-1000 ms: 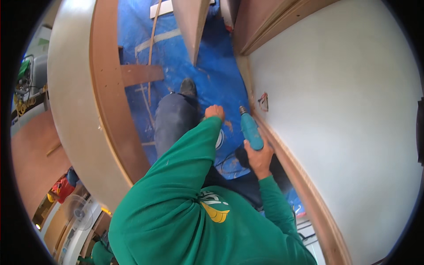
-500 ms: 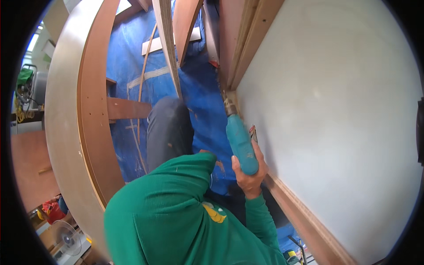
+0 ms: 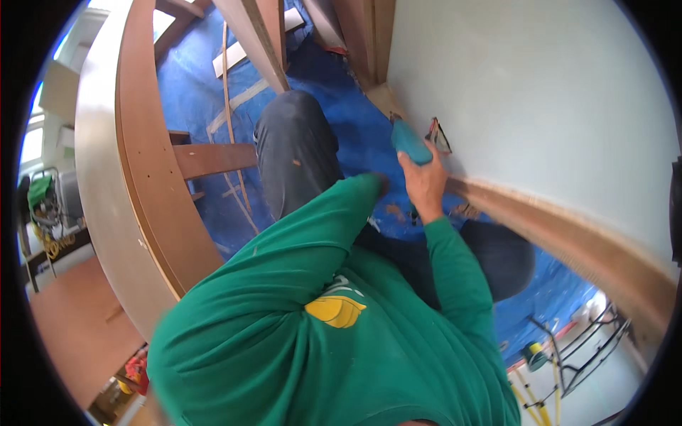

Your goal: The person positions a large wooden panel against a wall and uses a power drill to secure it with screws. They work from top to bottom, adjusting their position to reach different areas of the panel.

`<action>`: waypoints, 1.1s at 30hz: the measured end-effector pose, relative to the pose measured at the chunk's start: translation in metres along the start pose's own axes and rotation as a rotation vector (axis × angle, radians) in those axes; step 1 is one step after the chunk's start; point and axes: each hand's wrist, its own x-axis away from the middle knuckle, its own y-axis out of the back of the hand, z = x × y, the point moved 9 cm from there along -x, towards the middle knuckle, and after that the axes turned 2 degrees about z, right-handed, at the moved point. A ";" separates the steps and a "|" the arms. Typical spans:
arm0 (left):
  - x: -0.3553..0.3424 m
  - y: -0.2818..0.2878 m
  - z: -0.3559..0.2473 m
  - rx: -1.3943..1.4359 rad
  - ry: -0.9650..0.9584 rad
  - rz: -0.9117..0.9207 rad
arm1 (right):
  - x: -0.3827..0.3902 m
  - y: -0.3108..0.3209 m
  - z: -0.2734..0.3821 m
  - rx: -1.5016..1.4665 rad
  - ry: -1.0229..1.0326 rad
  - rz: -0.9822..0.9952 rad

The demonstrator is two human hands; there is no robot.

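Head view is showing you crouching on a blue floor sheet (image 3: 334,121), looking down over your own green sweatshirt (image 3: 320,319). Your right hand (image 3: 425,183) is gripping a teal power tool (image 3: 410,140), with the fingers wrapping closed around its lower body; the tool is pointing away from you, its nose sitting right where the pale wall (image 3: 540,92) is meeting the top of a wooden baseboard (image 3: 568,238). Just beside the tool's tip, a small dark rectangular opening (image 3: 438,135) is showing in the wall. The tool itself is standing above the baseboard, close against the wall, and well clear of the floor sheet.

Your left hand (image 3: 380,184) is barely peeking out past the end of the green sleeve, low near your knee; I cannot tell whether its fingers are spread or curled, or whether it is touching anything. Your grey trouser leg (image 3: 298,153) is stretching forward over the blue sheet.

To your left, a large curved wooden panel (image 3: 135,184) is standing on edge, with a short brown crosspiece (image 3: 213,160) sticking out from it. Loose wood strips (image 3: 238,53) are lying on the sheet farther ahead.
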 end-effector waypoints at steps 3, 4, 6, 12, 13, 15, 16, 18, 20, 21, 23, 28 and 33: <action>0.003 0.032 -0.003 -0.082 -0.122 -0.032 | 0.006 -0.012 -0.011 0.030 0.041 -0.050; 0.002 0.049 0.000 -0.139 -0.179 -0.060 | -0.006 -0.014 -0.009 0.016 0.088 -0.073; 0.007 0.074 -0.004 -0.338 -0.340 -0.152 | -0.025 -0.018 -0.026 -0.082 0.029 -0.039; -0.004 0.113 0.041 1.129 -0.154 -0.255 | -0.029 -0.033 -0.049 -0.347 -0.165 0.000; -0.002 0.100 0.041 1.656 0.038 -0.208 | -0.028 -0.040 -0.063 -0.444 -0.157 -0.047; 0.055 0.136 0.011 1.762 0.133 -0.085 | -0.023 -0.049 -0.083 -0.589 -0.188 -0.098; 0.075 0.143 0.011 1.749 0.099 -0.119 | -0.020 -0.057 -0.083 -0.648 -0.227 -0.084; 0.086 0.158 0.015 1.661 0.046 -0.144 | -0.020 -0.071 -0.090 -0.785 -0.284 -0.100; 0.083 0.168 0.021 1.534 0.015 -0.129 | -0.026 -0.086 -0.105 -0.929 -0.320 -0.143; 0.082 0.173 0.029 1.523 0.022 -0.134 | -0.028 -0.097 -0.102 -1.011 -0.371 -0.116; 0.072 0.177 0.033 1.471 0.033 -0.113 | -0.028 -0.112 -0.104 -1.182 -0.492 -0.105; 0.030 0.179 0.034 1.501 -0.005 0.029 | -0.053 -0.153 -0.132 -1.270 -0.568 -0.132; 0.004 0.191 0.046 1.565 0.047 -0.029 | -0.083 -0.145 -0.110 -0.925 -0.405 -0.214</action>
